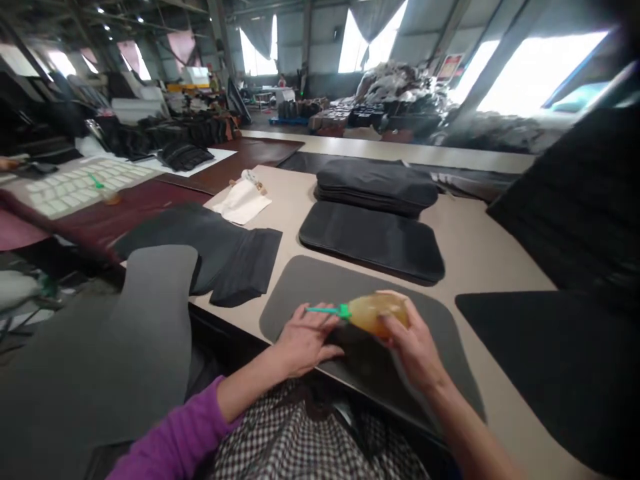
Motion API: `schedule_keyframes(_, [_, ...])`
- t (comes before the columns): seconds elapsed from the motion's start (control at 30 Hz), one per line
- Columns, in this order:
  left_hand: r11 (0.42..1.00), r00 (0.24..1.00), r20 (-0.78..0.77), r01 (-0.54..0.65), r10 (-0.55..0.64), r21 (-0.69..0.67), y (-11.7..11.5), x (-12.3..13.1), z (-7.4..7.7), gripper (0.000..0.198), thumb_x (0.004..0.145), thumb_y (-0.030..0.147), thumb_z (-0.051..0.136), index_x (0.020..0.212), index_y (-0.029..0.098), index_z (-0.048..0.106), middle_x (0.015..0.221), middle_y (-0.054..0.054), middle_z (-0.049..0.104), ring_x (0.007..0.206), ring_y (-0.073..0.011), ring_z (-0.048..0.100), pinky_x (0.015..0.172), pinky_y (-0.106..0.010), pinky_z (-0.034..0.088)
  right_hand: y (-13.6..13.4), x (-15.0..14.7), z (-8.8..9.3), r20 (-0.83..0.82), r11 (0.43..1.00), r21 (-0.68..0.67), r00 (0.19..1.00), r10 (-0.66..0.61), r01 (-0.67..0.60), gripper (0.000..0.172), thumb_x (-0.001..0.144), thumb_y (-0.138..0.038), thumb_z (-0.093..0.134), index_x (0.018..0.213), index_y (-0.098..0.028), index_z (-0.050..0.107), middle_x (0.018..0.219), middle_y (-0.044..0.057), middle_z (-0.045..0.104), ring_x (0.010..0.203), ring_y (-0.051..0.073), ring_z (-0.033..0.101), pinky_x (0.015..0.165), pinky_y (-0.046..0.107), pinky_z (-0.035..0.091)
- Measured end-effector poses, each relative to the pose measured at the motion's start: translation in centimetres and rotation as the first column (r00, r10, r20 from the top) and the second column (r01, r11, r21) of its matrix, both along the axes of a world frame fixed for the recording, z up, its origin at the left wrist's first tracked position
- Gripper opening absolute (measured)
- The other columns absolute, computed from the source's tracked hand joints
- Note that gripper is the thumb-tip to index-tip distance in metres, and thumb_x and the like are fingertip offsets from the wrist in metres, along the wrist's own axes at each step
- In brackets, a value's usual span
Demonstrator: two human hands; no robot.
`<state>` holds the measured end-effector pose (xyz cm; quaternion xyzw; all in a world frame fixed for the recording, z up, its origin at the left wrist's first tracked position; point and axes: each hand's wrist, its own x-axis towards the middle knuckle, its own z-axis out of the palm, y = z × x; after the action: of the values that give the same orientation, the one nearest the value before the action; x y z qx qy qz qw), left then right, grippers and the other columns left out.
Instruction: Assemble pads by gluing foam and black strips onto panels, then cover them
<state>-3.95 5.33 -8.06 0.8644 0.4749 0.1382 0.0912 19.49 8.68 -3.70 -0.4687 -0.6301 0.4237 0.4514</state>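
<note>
My right hand (411, 343) grips a squeeze bottle of amber glue (376, 312) lying sideways, its green nozzle (327, 310) pointing left. The nozzle tip sits just above the fingers of my left hand (305, 337), which lies flat with fingers stretched out on a grey rounded pad (300, 280) at the near edge of the beige table (475, 247). A darker piece lies on the pad under both hands.
Beyond the pad lie a black rounded pad (373, 241) and a stack of them (377, 185). Dark cut pieces (225, 257) and a white cloth (241, 200) are to the left; a large black sheet (555, 367) to the right. A grey sheet (115, 347) hangs at left.
</note>
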Motion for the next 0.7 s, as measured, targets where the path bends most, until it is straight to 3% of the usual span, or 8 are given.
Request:
schedule_keyframes(0.07, [1.0, 1.0, 0.025, 0.008, -0.008, -0.02, -0.2, -0.4, -0.4, 0.071, 0.098, 0.069, 0.032, 0.154, 0.026, 0.037, 0.154, -0.008, 0.05, 0.145, -0.0235, 0.04, 0.125, -0.046, 0.016, 0.5, -2.8, -0.4, 0.006, 0.989, -0.02, 0.989, 0.146, -0.145, 0.052, 0.09, -0.058, 0.066, 0.128, -0.026, 0.05, 0.107, 0.007, 0.066, 0.08, 0.023, 0.069, 0.053, 0.028, 0.058])
schedule_keyframes(0.17, [0.999, 0.998, 0.057, -0.009, 0.01, -0.032, -0.2, -0.5, -0.8, 0.074, 0.098, 0.07, 0.031, 0.157, 0.026, 0.031, 0.157, -0.008, 0.047, 0.146, -0.0258, 0.039, 0.126, -0.049, 0.013, 1.0, -5.6, -0.8, 0.057, 0.967, 0.051, 0.967, 0.246, -0.249, 0.055, 0.087, -0.052, 0.074, 0.129, -0.027, 0.049, 0.118, 0.007, 0.062, 0.103, 0.027, 0.065, 0.085, 0.038, 0.06])
schedule_keyframes(0.23, [0.999, 0.997, 0.07, -0.028, 0.03, -0.031, -0.3, -0.4, -1.0, 0.078, 0.097, 0.071, 0.032, 0.159, 0.025, 0.028, 0.16, -0.009, 0.041, 0.148, -0.028, 0.035, 0.126, -0.051, 0.015, 1.2, -6.6, -1.0, 0.119, 0.959, 0.094, 0.959, 0.256, -0.268, 0.054, 0.088, -0.05, 0.074, 0.131, -0.028, 0.049, 0.121, 0.007, 0.061, 0.11, 0.028, 0.063, 0.096, 0.042, 0.056])
schedule_keyframes(0.33, [0.999, 0.998, 0.054, -0.022, 0.023, -0.034, -0.5, -0.3, -1.0, 0.078, 0.097, 0.07, 0.032, 0.159, 0.024, 0.027, 0.162, -0.009, 0.038, 0.151, -0.0294, 0.03, 0.126, -0.053, 0.014, 1.4, -7.4, -1.0, 0.184, 0.949, 0.143, 0.949, 0.255, -0.282, 0.052, 0.09, -0.047, 0.073, 0.132, -0.028, 0.049, 0.121, 0.007, 0.059, 0.107, 0.027, 0.063, 0.096, 0.042, 0.054])
schedule_keyframes(0.47, [1.0, 0.999, -0.04, 0.016, -0.016, 0.016, -0.8, -0.5, -0.8, 0.064, 0.103, 0.06, 0.029, 0.159, 0.029, 0.029, 0.162, -0.003, 0.039, 0.152, -0.0292, 0.026, 0.125, -0.059, 0.008, 1.2, -8.2, -0.2, 0.277, 0.902, 0.223, 0.911, 0.304, -0.369, 0.048, 0.092, -0.043, 0.072, 0.131, -0.026, 0.049, 0.119, 0.008, 0.057, 0.106, 0.027, 0.06, 0.095, 0.039, 0.052])
schedule_keyframes(0.57, [0.997, 0.997, -0.078, 0.007, -0.001, 0.072, -0.7, -0.5, -0.9, 0.058, 0.104, 0.053, 0.033, 0.158, 0.031, 0.03, 0.163, 0.001, 0.038, 0.15, -0.0272, 0.028, 0.126, -0.054, 0.009, 1.4, -8.8, 0.6, 0.341, 0.829, 0.257, 0.85, 0.403, -0.496, 0.045, 0.094, -0.037, 0.069, 0.132, -0.026, 0.048, 0.117, 0.008, 0.057, 0.105, 0.026, 0.059, 0.091, 0.036, 0.051])
schedule_keyframes(0.7, [0.997, 0.999, -0.029, -0.031, 0.033, 0.064, -0.6, -0.3, -1.0, 0.06, 0.102, 0.059, 0.034, 0.154, 0.029, 0.036, 0.157, 0.0, 0.046, 0.142, -0.0278, 0.039, 0.123, -0.05, 0.019, 2.3, -8.9, 1.4, 0.383, 0.73, 0.281, 0.77, 0.51, -0.623, 0.044, 0.095, -0.032, 0.062, 0.135, -0.025, 0.046, 0.116, 0.009, 0.056, 0.103, 0.025, 0.057, 0.09, 0.036, 0.05])
